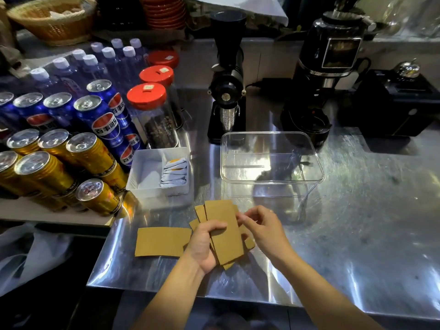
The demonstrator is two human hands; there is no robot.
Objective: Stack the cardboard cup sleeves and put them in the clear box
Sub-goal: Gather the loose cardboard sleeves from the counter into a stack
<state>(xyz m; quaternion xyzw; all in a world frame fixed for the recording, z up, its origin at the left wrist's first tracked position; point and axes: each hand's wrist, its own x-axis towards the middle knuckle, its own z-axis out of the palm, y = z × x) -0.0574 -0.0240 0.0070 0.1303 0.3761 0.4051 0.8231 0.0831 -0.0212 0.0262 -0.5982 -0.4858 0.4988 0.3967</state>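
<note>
Left hand point(202, 246) grips fanned cardboard sleeve stack point(223, 232), fingers curled over top sleeve. Right hand point(264, 228) pinches stack's right edge. Single sleeve point(162, 241) flat left of stack; clear box point(271, 163) beyond.

Your two arms came into view from the bottom edge, both bare from well above the elbow down to the wrist, with no sleeve or cuff showing anywhere along them. Your left hand point(204, 244) and your right hand point(264, 228) were bare too: no gloves, no rings that could be made out, no watch or band at either wrist. Your fingernails looked short and unpainted.
</note>
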